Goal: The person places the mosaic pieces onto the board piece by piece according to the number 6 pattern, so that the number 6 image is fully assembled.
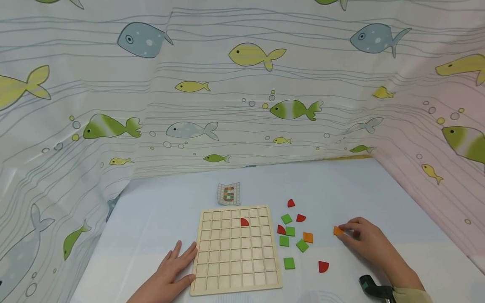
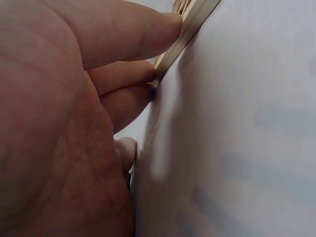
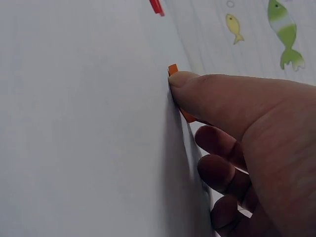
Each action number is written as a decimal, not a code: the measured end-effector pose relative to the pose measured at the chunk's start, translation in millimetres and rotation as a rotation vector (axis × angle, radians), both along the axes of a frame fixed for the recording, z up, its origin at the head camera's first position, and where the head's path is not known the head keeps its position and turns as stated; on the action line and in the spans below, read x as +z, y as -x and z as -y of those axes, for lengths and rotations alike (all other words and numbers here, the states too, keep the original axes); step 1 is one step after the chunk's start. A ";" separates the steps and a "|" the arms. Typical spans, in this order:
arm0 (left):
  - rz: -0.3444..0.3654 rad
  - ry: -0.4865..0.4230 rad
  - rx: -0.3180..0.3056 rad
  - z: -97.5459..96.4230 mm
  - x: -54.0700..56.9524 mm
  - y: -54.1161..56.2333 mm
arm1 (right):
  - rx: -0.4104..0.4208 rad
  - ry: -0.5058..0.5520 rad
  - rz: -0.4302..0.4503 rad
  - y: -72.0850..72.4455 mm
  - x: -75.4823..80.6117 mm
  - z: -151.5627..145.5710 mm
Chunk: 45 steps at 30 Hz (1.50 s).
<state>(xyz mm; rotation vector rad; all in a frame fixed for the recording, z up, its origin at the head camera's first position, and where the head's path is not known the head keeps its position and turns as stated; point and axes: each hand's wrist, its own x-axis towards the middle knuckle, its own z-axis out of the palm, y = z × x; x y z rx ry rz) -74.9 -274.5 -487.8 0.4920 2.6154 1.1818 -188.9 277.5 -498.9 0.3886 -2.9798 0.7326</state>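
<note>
My right hand (image 1: 365, 240) pinches an orange square tile (image 1: 337, 230) at the right of the table. In the right wrist view the thumb lies over the orange tile (image 3: 172, 69), close to the table surface. My left hand (image 1: 170, 271) rests beside a wooden grid board (image 1: 225, 255), with extended fingers and thumb touching its left edge. The left wrist view shows those fingertips against the board's side (image 2: 190, 29). One red quarter-circle tile (image 1: 244, 222) sits in a cell in the board's upper part.
Right of the board lie several green square tiles (image 1: 289, 263), several red quarter-circle tiles (image 1: 323, 267) and another orange square (image 1: 308, 237). Behind the board is a small patterned grid card (image 1: 229, 194). A fish-printed curtain (image 1: 227, 105) encloses the table's back and sides.
</note>
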 end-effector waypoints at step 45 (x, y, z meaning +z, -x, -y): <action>-0.126 0.058 -0.004 3.7 -3.3 -3.1 | 0.138 0.054 -0.041 34.1 40.1 94.5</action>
